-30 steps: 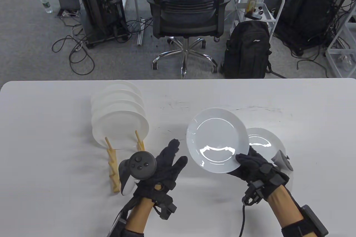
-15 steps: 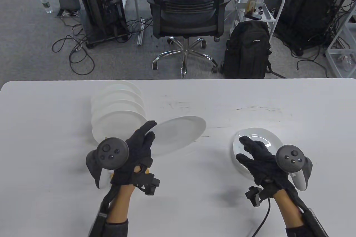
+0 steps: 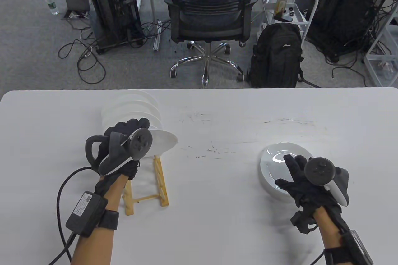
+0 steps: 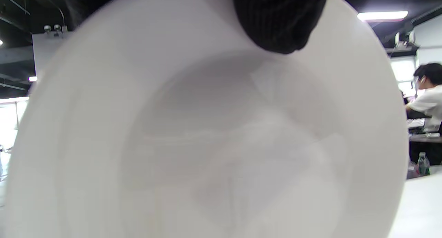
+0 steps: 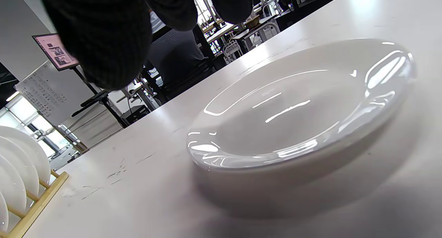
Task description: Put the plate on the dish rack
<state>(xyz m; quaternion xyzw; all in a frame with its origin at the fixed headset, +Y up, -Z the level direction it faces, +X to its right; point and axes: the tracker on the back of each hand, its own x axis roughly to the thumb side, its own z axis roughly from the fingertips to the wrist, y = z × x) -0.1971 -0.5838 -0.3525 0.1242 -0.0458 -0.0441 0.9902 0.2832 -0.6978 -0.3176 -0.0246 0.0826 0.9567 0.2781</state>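
Now left hand (image 3: 124, 140) holds plate (image 3: 163, 142) over dish rack (image 3: 160, 181), handed over from right hand (image 3: 298, 181), now loose above remaining plates (image 3: 273, 165); slotting next.

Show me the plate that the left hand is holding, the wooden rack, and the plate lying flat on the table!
round white plate in the left hand (image 3: 166, 142), table view, on its right rim.
light wooden dish rack (image 3: 161, 184), table view, on its right rail.
glossy white plate lying flat (image 5: 293, 107), right wrist view, on its centre.
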